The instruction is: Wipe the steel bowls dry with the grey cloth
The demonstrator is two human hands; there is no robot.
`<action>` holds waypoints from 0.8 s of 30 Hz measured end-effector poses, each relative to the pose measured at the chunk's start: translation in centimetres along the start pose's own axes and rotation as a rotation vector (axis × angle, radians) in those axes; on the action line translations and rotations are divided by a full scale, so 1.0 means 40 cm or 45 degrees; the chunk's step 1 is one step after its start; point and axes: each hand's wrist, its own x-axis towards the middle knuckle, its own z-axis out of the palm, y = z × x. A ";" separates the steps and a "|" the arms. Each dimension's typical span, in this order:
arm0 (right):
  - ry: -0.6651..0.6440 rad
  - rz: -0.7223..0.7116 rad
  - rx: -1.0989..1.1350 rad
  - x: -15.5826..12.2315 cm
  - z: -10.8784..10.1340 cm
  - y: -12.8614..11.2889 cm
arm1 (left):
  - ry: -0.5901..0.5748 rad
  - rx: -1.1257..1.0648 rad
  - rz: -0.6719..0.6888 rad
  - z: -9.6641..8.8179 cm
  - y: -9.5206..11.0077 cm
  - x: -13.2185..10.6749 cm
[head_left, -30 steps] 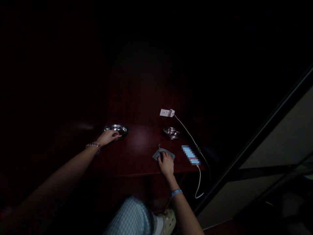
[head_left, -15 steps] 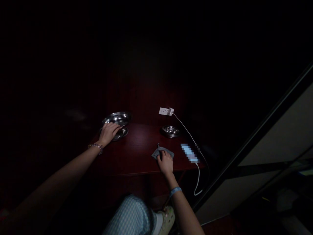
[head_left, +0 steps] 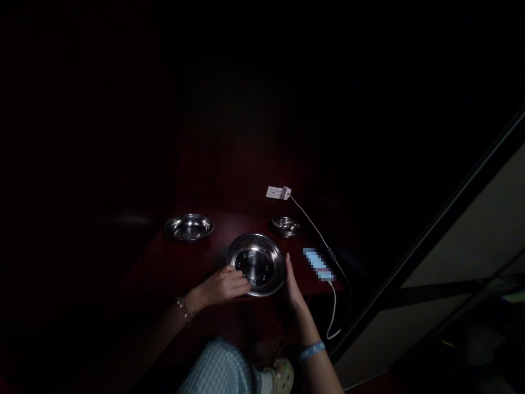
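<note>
A round, shallow stainless steel dish (head_left: 262, 257) is tilted up at the front edge of the dark red table (head_left: 229, 221), its shiny inside facing me. Closed over its lower left rim are the fingers of my left hand (head_left: 227, 284). My right hand (head_left: 293, 284) supports the dish from the right, one finger along its outer side and the others hidden behind it. The grey cloth is out of sight; whether it is behind the dish I cannot tell. Another steel dish (head_left: 189, 229) rests on the table's left part.
Small steel dishes, apparently stacked (head_left: 286, 226), stand at the back right. A blurred-out phone (head_left: 319, 265) lies at the right edge, its white cable (head_left: 309, 218) running to a charger in the wall socket (head_left: 275, 192). My knee (head_left: 221, 366) is below the table.
My left hand has brought the upper steel dish from the left to the front middle. My right hand has left the tabletop for the dish's right side, and the cloth no longer shows.
</note>
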 end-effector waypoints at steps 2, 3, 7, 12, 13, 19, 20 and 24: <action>-0.077 0.149 0.178 -0.005 -0.005 -0.003 | -0.039 0.030 0.005 0.012 0.006 -0.009; -0.085 0.214 0.258 -0.007 -0.006 -0.001 | -0.026 0.043 -0.026 0.010 0.009 -0.013; 0.052 0.265 0.276 -0.010 0.007 0.016 | 0.350 0.011 -0.367 0.010 0.036 -0.036; 0.065 0.175 0.159 -0.007 0.097 0.035 | 0.886 -0.922 -0.878 0.065 0.073 -0.038; 0.035 0.150 0.162 -0.008 0.123 0.034 | 0.894 -1.164 -0.972 0.070 0.074 -0.031; -0.051 -0.032 0.143 -0.013 0.154 0.014 | 1.063 -1.568 -1.360 0.032 0.024 -0.001; -0.005 -0.110 0.012 -0.013 0.128 0.013 | 1.075 -1.533 -1.352 0.025 0.011 -0.001; 0.021 -0.302 -0.591 -0.020 0.005 0.032 | 1.112 -1.377 -1.296 0.028 -0.031 -0.002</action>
